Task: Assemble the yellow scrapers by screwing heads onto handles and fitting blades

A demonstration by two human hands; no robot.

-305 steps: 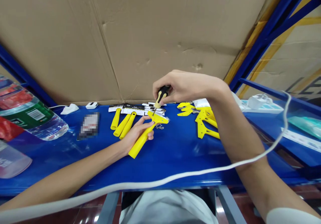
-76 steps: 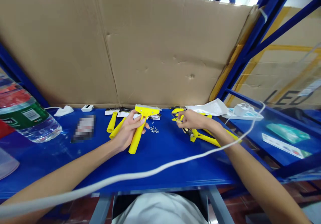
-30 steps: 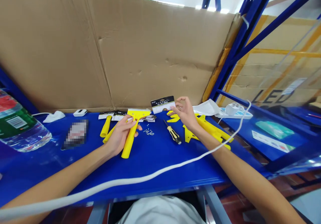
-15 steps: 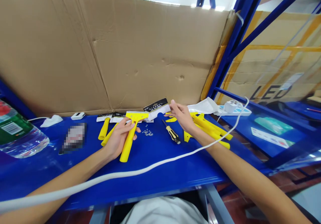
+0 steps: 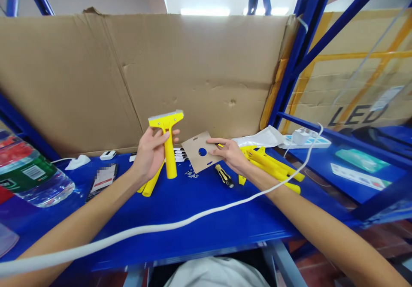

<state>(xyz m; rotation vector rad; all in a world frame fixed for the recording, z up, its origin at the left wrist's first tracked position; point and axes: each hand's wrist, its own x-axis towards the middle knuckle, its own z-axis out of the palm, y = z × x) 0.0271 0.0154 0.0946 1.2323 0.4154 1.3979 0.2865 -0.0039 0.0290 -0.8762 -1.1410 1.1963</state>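
Upright in my left hand is a yellow scraper with a silvery strip along its head, raised above the table. My right hand pinches a brown cardboard card by its right edge; the card has a round hole and small slots. Below the card lie several small screws. A screwdriver with a cream and black handle rests just under my right hand. Other yellow scraper handles lie beneath my left hand, and more yellow scraper parts are piled beside my right wrist.
A white cable crosses in front of both forearms. At left are a large bottle, a phone and a white charger. Cardboard stands behind the blue table. A power strip lies at right.
My left hand has lifted the scraper higher and turned it more upright. My right hand has brought the card down and forward, turned so its plain brown side shows.
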